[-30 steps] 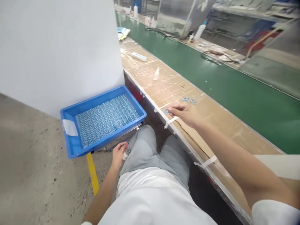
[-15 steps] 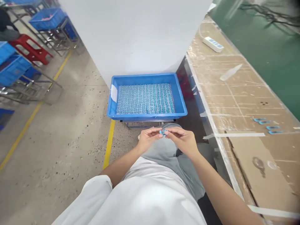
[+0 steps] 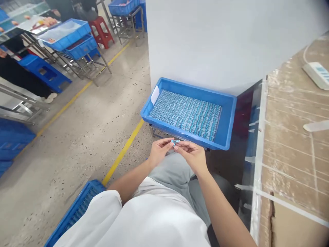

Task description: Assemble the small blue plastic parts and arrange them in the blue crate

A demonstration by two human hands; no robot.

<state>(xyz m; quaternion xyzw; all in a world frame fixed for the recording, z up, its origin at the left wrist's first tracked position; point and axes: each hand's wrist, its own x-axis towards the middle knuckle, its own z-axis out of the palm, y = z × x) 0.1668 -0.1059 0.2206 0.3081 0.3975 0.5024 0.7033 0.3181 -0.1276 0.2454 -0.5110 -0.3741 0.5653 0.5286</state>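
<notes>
Between my fingertips, just above my lap, is a small light-blue plastic piece (image 3: pixel 175 141); its exact kind is too small to make out. My left hand (image 3: pixel 159 151) pinches one side of it with thumb and fingers. On the other side my right hand (image 3: pixel 193 156) grips it the same way, so the two hands almost meet. Just beyond them a blue plastic crate (image 3: pixel 189 84) stands on a low metal stand, with close rows of small blue-and-white pieces (image 3: pixel 185 113) covering most of its bottom.
On the right runs a cardboard-topped table (image 3: pixel 288 151) with a white power strip (image 3: pixel 317 75). A white partition (image 3: pixel 221 41) rises behind the crate. Another blue crate (image 3: pixel 77 209) sits low at my left. Farther left are stacked crates (image 3: pixel 69 41), stools (image 3: pixel 46 72) and other people.
My view has swung to the left, so the crate and table appear farther right and a second crate shows at lower left. Both hands still hold the small blue piece, now slightly turned.
</notes>
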